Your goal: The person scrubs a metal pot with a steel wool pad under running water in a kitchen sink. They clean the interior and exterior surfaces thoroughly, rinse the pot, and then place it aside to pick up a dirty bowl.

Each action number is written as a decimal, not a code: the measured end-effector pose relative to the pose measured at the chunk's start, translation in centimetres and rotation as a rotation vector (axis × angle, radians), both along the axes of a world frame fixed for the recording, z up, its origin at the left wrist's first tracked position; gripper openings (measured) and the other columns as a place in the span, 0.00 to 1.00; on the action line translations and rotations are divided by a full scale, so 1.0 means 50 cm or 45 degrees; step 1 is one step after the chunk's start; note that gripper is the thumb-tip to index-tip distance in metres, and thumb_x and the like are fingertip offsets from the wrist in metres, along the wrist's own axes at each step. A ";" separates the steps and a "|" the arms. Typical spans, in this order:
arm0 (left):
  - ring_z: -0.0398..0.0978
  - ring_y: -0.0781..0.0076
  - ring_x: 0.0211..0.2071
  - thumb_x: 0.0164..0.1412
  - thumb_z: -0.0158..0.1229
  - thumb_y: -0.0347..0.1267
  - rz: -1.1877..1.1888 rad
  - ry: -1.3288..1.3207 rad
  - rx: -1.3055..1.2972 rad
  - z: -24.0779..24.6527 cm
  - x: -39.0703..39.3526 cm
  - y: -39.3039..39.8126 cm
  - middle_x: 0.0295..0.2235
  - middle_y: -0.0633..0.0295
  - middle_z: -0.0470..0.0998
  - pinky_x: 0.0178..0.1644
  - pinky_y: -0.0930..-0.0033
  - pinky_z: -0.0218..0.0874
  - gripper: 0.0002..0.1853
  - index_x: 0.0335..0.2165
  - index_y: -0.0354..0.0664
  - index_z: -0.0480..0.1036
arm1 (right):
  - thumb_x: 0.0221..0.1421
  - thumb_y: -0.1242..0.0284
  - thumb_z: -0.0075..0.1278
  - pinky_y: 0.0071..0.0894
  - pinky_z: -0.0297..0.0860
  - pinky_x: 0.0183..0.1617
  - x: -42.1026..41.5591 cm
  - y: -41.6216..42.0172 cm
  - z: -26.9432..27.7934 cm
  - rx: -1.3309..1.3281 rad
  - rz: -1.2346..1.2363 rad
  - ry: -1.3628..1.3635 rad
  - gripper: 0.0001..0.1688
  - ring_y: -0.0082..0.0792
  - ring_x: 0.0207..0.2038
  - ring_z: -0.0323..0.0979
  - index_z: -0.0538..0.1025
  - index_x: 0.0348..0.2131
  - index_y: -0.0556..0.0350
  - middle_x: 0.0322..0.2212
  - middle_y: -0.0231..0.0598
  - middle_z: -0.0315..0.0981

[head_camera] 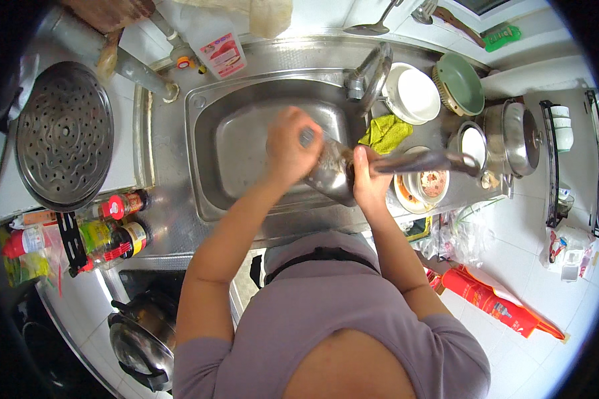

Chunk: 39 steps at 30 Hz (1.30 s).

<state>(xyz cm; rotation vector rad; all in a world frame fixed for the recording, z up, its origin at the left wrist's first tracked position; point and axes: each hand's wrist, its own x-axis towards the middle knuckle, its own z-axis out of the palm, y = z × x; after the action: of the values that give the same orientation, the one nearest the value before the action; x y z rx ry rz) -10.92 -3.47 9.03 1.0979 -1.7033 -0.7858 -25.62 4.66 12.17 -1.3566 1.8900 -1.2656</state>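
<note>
Over the sink (259,144), my right hand (371,177) grips a metal pan-like utensil (329,169) where its long dark handle (424,162) joins the body. The handle points right, over the counter. The utensil's body is tilted, and its full shape is partly hidden and blurred. My left hand (294,144) is curled at its far left side, blurred by motion. Something grey shows between the thumb and fingers; whether it is held is unclear. A yellow-green cloth (387,133) lies just beyond my right hand, beside the sink.
The faucet (367,80) curves over the sink's right rim. White bowls (414,95), a green pan (459,82), a lidded steel pot (511,137) and a bowl of food (432,183) crowd the right counter. Sauce bottles (135,237) and a perforated steamer plate (65,132) are at left.
</note>
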 end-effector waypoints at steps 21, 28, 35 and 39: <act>0.67 0.64 0.42 0.48 0.54 0.24 0.155 0.335 -0.069 0.016 0.051 0.011 0.38 0.56 0.70 0.48 0.67 0.56 0.04 0.28 0.42 0.72 | 0.46 0.66 0.50 0.28 0.61 0.40 -0.054 0.018 -0.068 -0.342 0.180 -0.508 0.17 0.26 0.32 0.62 0.72 0.33 0.61 0.29 0.35 0.67; 0.71 0.68 0.42 0.55 0.47 0.35 -0.101 1.371 0.959 -0.080 0.153 -0.020 0.43 0.61 0.72 0.50 0.69 0.60 0.17 0.44 0.43 0.70 | 0.47 0.59 0.42 0.35 0.63 0.50 -0.046 0.004 -0.113 -0.291 -0.169 -1.509 0.24 0.36 0.42 0.68 0.72 0.37 0.60 0.38 0.40 0.70; 0.64 0.61 0.52 0.57 0.40 0.55 -0.034 1.721 0.916 -0.111 0.139 0.066 0.51 0.59 0.66 0.56 0.56 0.56 0.30 0.51 0.50 0.64 | 0.50 0.48 0.38 0.43 0.63 0.53 0.027 -0.048 -0.072 -0.184 -0.143 -1.802 0.35 0.41 0.47 0.67 0.68 0.48 0.56 0.45 0.43 0.67; 0.63 0.61 0.52 0.57 0.37 0.57 -0.101 1.754 0.729 -0.249 0.152 0.071 0.51 0.59 0.66 0.56 0.55 0.56 0.32 0.52 0.50 0.63 | 0.47 0.56 0.40 0.39 0.64 0.50 0.108 -0.061 -0.025 -0.067 -0.106 -2.107 0.28 0.41 0.44 0.69 0.72 0.42 0.57 0.40 0.42 0.71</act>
<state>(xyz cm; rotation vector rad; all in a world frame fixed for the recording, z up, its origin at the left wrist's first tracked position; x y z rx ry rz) -3.31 0.06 -3.44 0.5088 -0.3419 -1.6194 -20.24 1.63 10.90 0.0577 0.6730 -1.6020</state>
